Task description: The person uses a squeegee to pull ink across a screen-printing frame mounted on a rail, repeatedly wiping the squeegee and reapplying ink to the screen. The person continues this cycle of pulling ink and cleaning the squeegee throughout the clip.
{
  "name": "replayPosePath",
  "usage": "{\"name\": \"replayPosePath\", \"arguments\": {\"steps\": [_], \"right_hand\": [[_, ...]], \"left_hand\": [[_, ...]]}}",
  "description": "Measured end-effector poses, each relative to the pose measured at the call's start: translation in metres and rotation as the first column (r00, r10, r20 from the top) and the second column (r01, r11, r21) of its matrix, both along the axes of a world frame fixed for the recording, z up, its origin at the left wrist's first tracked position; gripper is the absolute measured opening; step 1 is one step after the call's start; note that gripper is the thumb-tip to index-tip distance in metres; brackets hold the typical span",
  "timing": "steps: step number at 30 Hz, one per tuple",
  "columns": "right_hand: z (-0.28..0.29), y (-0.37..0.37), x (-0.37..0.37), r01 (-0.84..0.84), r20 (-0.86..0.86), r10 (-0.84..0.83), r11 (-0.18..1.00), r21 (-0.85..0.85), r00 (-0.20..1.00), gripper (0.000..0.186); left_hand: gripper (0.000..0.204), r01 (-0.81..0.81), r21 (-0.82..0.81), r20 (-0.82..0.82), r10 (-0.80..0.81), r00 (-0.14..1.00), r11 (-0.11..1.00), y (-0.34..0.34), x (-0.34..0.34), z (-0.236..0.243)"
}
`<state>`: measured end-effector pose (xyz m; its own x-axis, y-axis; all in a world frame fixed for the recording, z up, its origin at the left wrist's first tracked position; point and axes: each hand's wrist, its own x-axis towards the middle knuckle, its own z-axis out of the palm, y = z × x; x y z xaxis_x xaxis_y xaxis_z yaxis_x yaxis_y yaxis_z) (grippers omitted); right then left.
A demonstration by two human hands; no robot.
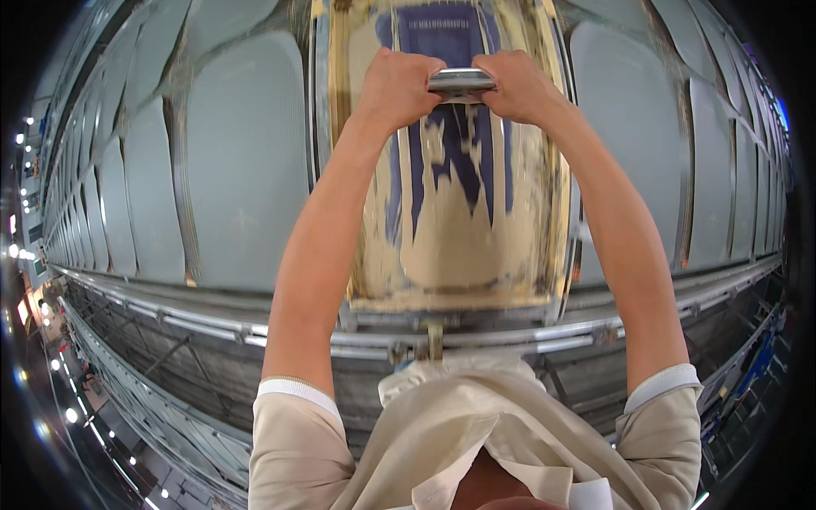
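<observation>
Both my arms reach forward over a screen-printing frame (353,302) with yellowish, ink-stained edges. My left hand (399,87) and my right hand (520,85) are closed around the two ends of a squeegee (461,82), whose grey metal handle shows between them. The squeegee lies crosswise over the far part of the screen; its blade edge is hard to make out. Beige ink (455,255) covers the near part of the mesh in a thick, glossy pool with jagged streaks. Dark blue stencil areas (463,157) show through beneath and beyond the hands.
Rows of grey, rounded panels (246,161) stretch away on the left, with similar panels (629,144) on the right. A metal rail (382,344) runs along the near side, between my body and the frame. Bright lamps (71,415) show at far left.
</observation>
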<state>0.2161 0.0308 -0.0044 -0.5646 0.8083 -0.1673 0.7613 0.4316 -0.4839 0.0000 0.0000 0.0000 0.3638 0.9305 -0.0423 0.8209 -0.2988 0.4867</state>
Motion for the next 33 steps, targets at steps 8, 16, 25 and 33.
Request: {"name": "replayPosePath", "arguments": {"steps": [8,16,25,33], "right_hand": [[0.015,-0.233,0.026,-0.083,-0.073,0.086,0.996,0.036,0.994,0.025],[0.063,-0.218,0.067,0.460,-0.338,-0.424,0.887,0.030,0.840,0.055],[-0.046,-0.152,0.134,0.852,-0.195,-0.843,0.520,-0.055,0.502,0.036],[0.043,-0.160,0.121,0.829,-0.206,-0.812,0.560,-0.007,0.546,0.029]], "left_hand": [[0.021,0.027,0.156,0.063,-0.037,0.997,0.987,-0.231,0.017,0.004],[0.034,-0.070,0.110,0.081,0.061,0.995,0.992,-0.271,0.026,0.042],[0.029,-0.097,0.138,0.029,0.093,0.995,0.986,-0.288,0.032,0.034],[0.029,-0.181,0.195,0.112,0.161,0.980,0.964,-0.291,0.024,0.047]]}}
